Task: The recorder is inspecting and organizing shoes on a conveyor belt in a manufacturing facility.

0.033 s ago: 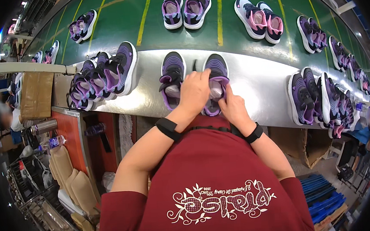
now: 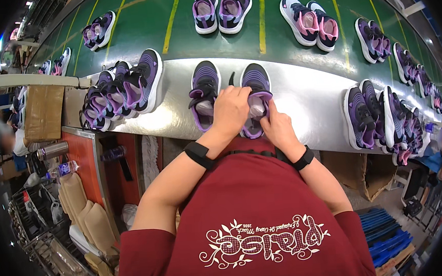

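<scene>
A purple and black sneaker (image 2: 255, 78) with a white sole stands on the steel ledge in front of me, toe pointing away. My left hand (image 2: 231, 109) pinches its upper at the left of the opening, where a dark strap end sticks up. At the right of the collar, my right hand (image 2: 280, 129) grips the edge, index finger along the lilac lining and thumb toward the opening. Pale stuffing shows inside. Just left of my left hand stands the matching sneaker (image 2: 205, 77), its strap loose and tongue raised; neither hand holds it.
Beyond the steel ledge (image 2: 308, 98) runs a green belt (image 2: 146, 28) with yellow lines, carrying pairs of sneakers (image 2: 217, 12). More sneakers are bunched on the ledge at left (image 2: 145, 81) and right (image 2: 360, 120). A cardboard piece (image 2: 44, 113) stands at far left.
The held sneaker and my left hand have shifted very slightly to the left. My right hand keeps its place at the collar.
</scene>
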### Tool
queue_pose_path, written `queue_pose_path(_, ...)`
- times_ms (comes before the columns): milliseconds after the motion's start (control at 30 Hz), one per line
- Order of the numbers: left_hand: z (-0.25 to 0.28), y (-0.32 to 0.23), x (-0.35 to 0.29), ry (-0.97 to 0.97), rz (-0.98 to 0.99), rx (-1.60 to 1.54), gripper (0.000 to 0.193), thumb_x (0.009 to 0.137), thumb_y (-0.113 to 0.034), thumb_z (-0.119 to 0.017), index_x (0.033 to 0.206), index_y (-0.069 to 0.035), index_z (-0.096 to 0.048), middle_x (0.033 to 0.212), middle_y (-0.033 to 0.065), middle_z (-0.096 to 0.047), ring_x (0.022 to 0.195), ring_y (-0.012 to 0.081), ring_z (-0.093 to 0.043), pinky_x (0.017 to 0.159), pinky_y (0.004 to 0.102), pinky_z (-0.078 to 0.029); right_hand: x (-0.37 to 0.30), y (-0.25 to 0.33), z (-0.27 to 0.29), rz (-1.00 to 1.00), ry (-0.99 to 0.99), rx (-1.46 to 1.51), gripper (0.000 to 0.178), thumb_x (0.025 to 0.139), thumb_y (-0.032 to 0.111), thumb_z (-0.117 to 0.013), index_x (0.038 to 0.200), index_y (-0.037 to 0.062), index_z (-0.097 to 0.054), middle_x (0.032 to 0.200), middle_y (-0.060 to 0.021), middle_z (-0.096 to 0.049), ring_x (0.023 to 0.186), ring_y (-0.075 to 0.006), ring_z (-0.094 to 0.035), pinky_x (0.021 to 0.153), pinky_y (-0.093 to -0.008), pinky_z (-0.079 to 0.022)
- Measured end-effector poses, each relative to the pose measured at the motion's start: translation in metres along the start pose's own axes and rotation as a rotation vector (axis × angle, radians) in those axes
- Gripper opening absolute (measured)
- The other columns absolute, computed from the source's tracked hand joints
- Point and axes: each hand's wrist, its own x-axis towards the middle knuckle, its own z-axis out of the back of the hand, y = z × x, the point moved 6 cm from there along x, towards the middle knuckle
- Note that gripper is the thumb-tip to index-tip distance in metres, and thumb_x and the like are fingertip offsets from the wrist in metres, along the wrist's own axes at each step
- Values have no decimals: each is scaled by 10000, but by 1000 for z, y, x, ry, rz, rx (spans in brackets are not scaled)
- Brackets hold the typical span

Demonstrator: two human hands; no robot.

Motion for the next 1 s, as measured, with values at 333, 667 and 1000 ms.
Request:
queue_pose_path(333,1,-27,3,261,-31,208,324,703,-65,-635,1027,-62,-635,824,56,-596,860,249,-564,756,374,-439,9,-10,2,-81,234,-3,651,774,139,-510,1324,-134,-294,716,-283,-611,677,-440,-614,670,-491,-496)
queue_pose_path(667,-21,-32,14,194,-169,-57,292,704,-81,-687,993,-74,-644,818,68,-550,751,267,-571,631,362,-486,8,-23,17,-179,186,137,520,826,116,-459,1325,-9,-385,761,-275,-617,710,-432,-610,708,-489,-483)
queue_pose_path(1000,-21,-40,8,220,-275,-100,355,637,-112,-729,984,-99,-662,929,75,-546,845,251,-550,680,344,-477,-2,-46,13,-326,178,438,523,830,123,-450,1332,-4,-378,858,-290,-616,733,-447,-603,728,-491,-474)
